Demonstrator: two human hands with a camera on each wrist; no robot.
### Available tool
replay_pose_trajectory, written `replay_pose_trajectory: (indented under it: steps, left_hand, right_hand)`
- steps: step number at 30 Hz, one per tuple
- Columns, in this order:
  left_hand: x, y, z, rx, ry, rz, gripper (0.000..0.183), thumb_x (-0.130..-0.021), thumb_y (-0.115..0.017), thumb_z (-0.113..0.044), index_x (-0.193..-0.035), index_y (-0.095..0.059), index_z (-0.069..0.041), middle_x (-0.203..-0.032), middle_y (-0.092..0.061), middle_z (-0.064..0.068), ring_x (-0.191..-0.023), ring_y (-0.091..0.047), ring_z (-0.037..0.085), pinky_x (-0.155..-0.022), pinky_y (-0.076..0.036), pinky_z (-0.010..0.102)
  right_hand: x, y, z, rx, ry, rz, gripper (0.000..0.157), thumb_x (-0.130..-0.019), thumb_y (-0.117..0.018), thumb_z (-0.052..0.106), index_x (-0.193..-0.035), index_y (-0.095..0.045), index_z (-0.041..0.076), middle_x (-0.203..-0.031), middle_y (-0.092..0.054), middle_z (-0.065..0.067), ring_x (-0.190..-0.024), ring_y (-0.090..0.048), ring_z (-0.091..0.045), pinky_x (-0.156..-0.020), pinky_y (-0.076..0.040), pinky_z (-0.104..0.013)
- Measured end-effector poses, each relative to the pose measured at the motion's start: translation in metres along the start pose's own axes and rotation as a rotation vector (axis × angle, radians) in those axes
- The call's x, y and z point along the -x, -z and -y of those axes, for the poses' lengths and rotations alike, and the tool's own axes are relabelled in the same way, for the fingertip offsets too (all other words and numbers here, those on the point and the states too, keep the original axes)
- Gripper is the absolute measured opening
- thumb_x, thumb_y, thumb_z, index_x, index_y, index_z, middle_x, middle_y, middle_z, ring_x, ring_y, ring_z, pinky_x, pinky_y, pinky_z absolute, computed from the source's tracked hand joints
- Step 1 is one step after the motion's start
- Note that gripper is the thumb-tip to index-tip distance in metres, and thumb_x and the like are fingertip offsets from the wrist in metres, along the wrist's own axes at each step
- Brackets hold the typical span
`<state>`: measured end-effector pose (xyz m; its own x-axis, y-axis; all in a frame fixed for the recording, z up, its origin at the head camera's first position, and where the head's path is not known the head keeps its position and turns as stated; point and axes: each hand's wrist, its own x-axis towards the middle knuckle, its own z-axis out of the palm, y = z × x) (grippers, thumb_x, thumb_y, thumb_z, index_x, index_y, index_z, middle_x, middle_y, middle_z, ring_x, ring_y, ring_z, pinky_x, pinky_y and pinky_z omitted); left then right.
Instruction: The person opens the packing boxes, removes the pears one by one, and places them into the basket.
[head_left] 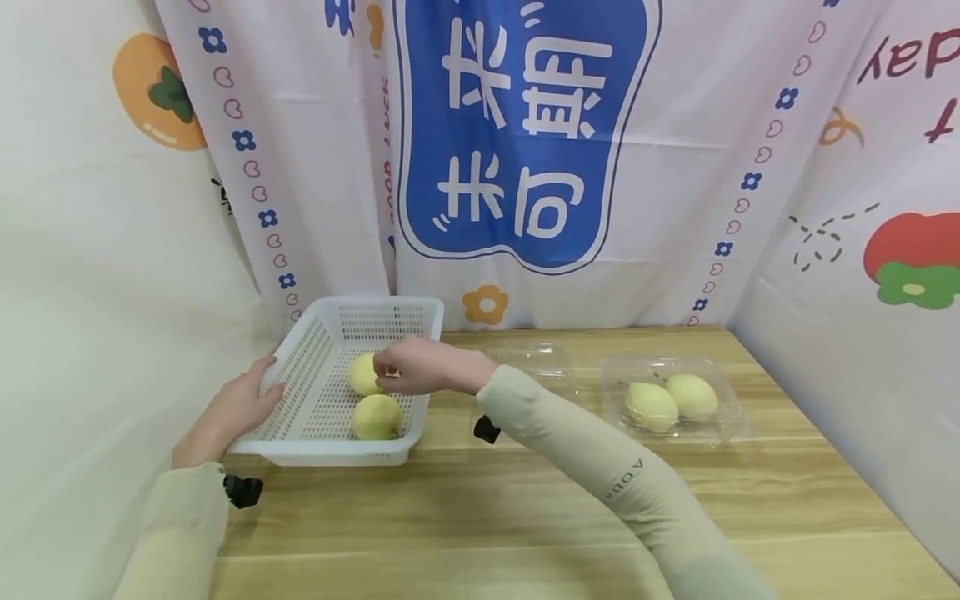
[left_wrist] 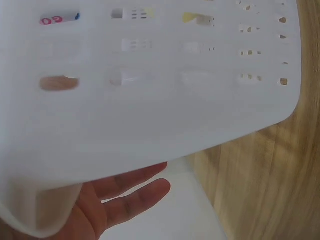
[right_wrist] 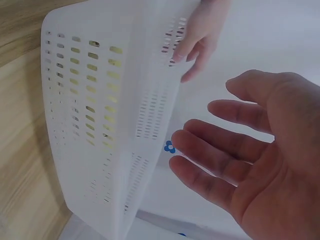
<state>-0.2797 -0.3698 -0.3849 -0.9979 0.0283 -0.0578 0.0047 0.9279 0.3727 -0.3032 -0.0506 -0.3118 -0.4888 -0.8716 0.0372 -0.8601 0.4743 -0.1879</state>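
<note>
Patterned white cloth (head_left: 675,279) hangs behind and on both sides of the wood-grain bench (head_left: 465,517), with a blue panel (head_left: 517,143) of white characters at the centre of the back and an orange flower print (head_left: 485,305) lower down. On the bench, toward the left of my head view, I have a white slotted basket (head_left: 322,451), its near rim facing me. Two pale yellow-green fruits lie in its right half: the near fruit (head_left: 377,417) shows whole, while the rear fruit (head_left: 362,375) is partly covered by the right hand (head_left: 429,367). That hand reaches in over the basket's right side; my right wrist view shows its fingers loosely bent and spread, with nothing between them. At the opposite side, the left hand (head_left: 238,408) grips the basket's left rim, thumb over the inner side and the other fingers outside and beneath, as my left wrist view partly confirms. To the right of the basket, beyond the right forearm, I can make out a clear plastic box (head_left: 528,354), partly hidden by the sleeve. Farther right sits a clear tray (head_left: 693,429) with two more pale fruits (head_left: 652,407) side by side in it. Each cuff carries a small black wrist camera (head_left: 243,491).
</note>
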Motion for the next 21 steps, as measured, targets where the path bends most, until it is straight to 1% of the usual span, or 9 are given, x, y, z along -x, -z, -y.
replay_pose_trajectory:
  steps: [3,6,8,10,12,15,19,21]
  left_hand:
    - [0.002,0.002,-0.001,-0.01,-0.011,0.006,0.072,-0.102,-0.041,-0.034,-0.153,-0.01,0.007,-0.141,-0.032,0.045,-0.117,-0.048,0.053,-0.095,-0.041,0.066]
    - [0.003,0.005,-0.001,-0.02,-0.018,0.029,0.073,-0.102,-0.042,-0.034,-0.151,-0.01,0.01,-0.138,-0.033,0.046,-0.117,-0.047,0.055,-0.094,-0.041,0.066]
    - [0.004,0.008,-0.004,-0.037,-0.022,0.038,0.073,-0.102,-0.043,-0.033,-0.15,-0.012,0.012,-0.137,-0.032,0.047,-0.119,-0.044,0.057,-0.095,-0.04,0.067]
    - [0.006,0.011,-0.008,-0.056,-0.039,0.03,0.071,-0.102,-0.043,-0.033,-0.149,-0.016,0.013,-0.136,-0.032,0.048,-0.121,-0.04,0.059,-0.097,-0.038,0.069]
    - [0.008,0.013,-0.014,-0.064,-0.066,-0.006,0.068,-0.102,-0.042,-0.033,-0.148,-0.021,0.013,-0.137,-0.032,0.047,-0.124,-0.037,0.059,-0.1,-0.035,0.07]
    - [0.011,0.018,-0.028,-0.063,-0.111,-0.101,0.063,-0.103,-0.039,-0.033,-0.146,-0.029,0.012,-0.139,-0.034,0.044,-0.127,-0.034,0.058,-0.103,-0.031,0.07]
    - [0.02,0.023,-0.055,-0.042,-0.151,-0.242,0.055,-0.103,-0.038,-0.03,-0.144,-0.038,0.007,-0.141,-0.039,0.038,-0.128,-0.036,0.056,-0.103,-0.03,0.069]
    - [0.024,0.023,-0.071,-0.022,-0.188,-0.297,0.051,-0.103,-0.04,-0.027,-0.142,-0.042,0.006,-0.141,-0.041,0.036,-0.128,-0.038,0.055,-0.103,-0.031,0.068]
  right_hand:
    - [0.007,0.003,-0.001,-0.005,0.02,-0.031,0.018,-0.099,-0.055,0.023,-0.102,-0.07,0.014,-0.098,-0.072,0.004,-0.083,-0.063,-0.004,-0.079,-0.05,-0.016]
    - [0.014,0.004,-0.004,-0.003,0.042,-0.064,0.016,-0.098,-0.056,0.022,-0.099,-0.07,0.013,-0.096,-0.072,0.003,-0.084,-0.064,-0.005,-0.079,-0.05,-0.016]
    - [0.02,0.004,-0.007,0.001,0.046,-0.08,0.015,-0.098,-0.057,0.021,-0.098,-0.07,0.014,-0.095,-0.072,0.003,-0.084,-0.064,-0.005,-0.078,-0.05,-0.016]
    - [0.027,0.004,-0.01,-0.003,0.045,-0.092,0.014,-0.098,-0.057,0.021,-0.097,-0.069,0.014,-0.095,-0.072,0.004,-0.084,-0.065,-0.005,-0.077,-0.051,-0.016]
    - [0.034,0.006,-0.014,-0.002,0.04,-0.104,0.014,-0.098,-0.056,0.02,-0.097,-0.069,0.014,-0.095,-0.072,0.003,-0.085,-0.066,-0.006,-0.076,-0.051,-0.016]
    - [0.047,0.009,-0.019,0.031,0.03,-0.116,0.015,-0.098,-0.056,0.021,-0.1,-0.069,0.014,-0.097,-0.073,0.003,-0.087,-0.067,-0.007,-0.077,-0.053,-0.017]
    - [0.065,0.013,-0.025,0.07,0.049,-0.143,0.016,-0.098,-0.056,0.022,-0.101,-0.069,0.013,-0.099,-0.073,0.002,-0.087,-0.068,-0.008,-0.078,-0.054,-0.021]
    - [0.076,0.016,-0.029,0.055,0.064,-0.166,0.016,-0.097,-0.056,0.02,-0.101,-0.07,0.013,-0.097,-0.073,0.001,-0.084,-0.067,-0.009,-0.077,-0.055,-0.022]
